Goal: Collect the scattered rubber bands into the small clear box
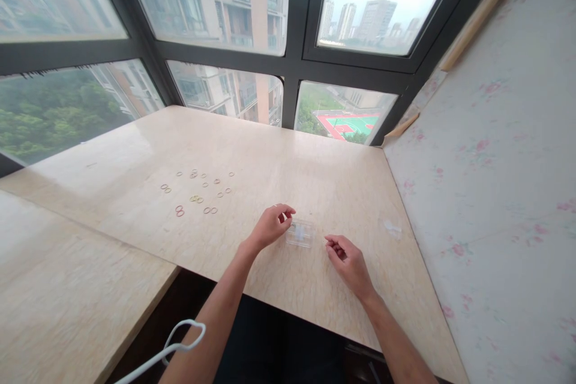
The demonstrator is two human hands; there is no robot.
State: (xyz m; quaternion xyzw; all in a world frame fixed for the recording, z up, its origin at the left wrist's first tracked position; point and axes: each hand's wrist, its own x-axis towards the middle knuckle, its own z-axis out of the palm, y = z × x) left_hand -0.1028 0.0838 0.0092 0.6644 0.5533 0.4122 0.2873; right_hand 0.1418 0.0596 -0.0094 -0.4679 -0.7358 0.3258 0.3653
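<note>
My left hand (pixel 272 226) reaches over the upper left side of a small clear plastic box (pixel 300 235) with compartments. Its fingers are curled towards the thumb; whatever they may hold is too small to make out. A small greenish bit shows by the thumb, at the box's corner. To the right of the box, apart from it, my right hand (pixel 348 261) hovers or rests with fingers curled in, and nothing shows in them. Several thin small rings lie scattered on the left of the tabletop, among them a reddish pair (pixel 180 211) and a yellowish one (pixel 194 198).
A small clear plastic piece (pixel 392 228) lies on the right of the pale marbled tabletop (pixel 270 156). Floral wallpaper (pixel 486 204) bounds the right side, dark-framed windows (pixel 294 24) the back. A white looped cord (pixel 180 346) hangs at the lower left, close to my left forearm.
</note>
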